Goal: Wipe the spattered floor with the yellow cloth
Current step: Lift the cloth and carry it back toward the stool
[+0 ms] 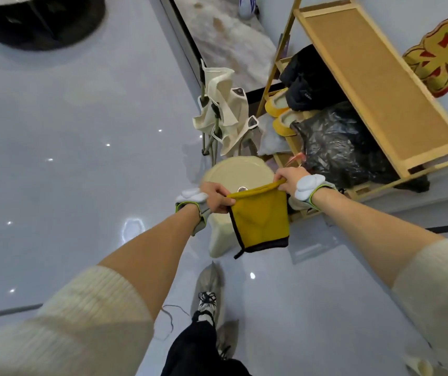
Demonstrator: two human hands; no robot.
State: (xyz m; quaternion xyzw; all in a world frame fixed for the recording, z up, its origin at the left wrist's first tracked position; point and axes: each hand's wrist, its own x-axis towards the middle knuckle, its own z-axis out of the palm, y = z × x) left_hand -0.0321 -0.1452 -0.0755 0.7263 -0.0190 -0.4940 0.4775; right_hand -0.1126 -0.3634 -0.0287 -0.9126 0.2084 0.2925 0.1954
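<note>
The yellow cloth (259, 218), edged in black along its side and bottom, hangs in the air at the centre of the frame, stretched by its top edge between both hands. The left hand (216, 198) grips the cloth's upper left corner with curled fingers. The right hand (285, 180) pinches the upper right corner. Each wrist wears a grey band with a white pad.

Just behind the cloth stands a round cream stool (240, 172) on the glossy grey floor (54, 158), which shows bright light reflections. The person's sneaker (208, 294) is planted below the cloth.

To the right, a wooden shoe rack (380, 85) holds yellow slippers (280, 104) and a crumpled black plastic bag (337, 147), whose contents are hidden. A folded cream camp chair (223, 112) leans just left of the rack. A red and gold mat (445, 58) lies at the upper right, and a dark round base (38, 23) at the upper left.
</note>
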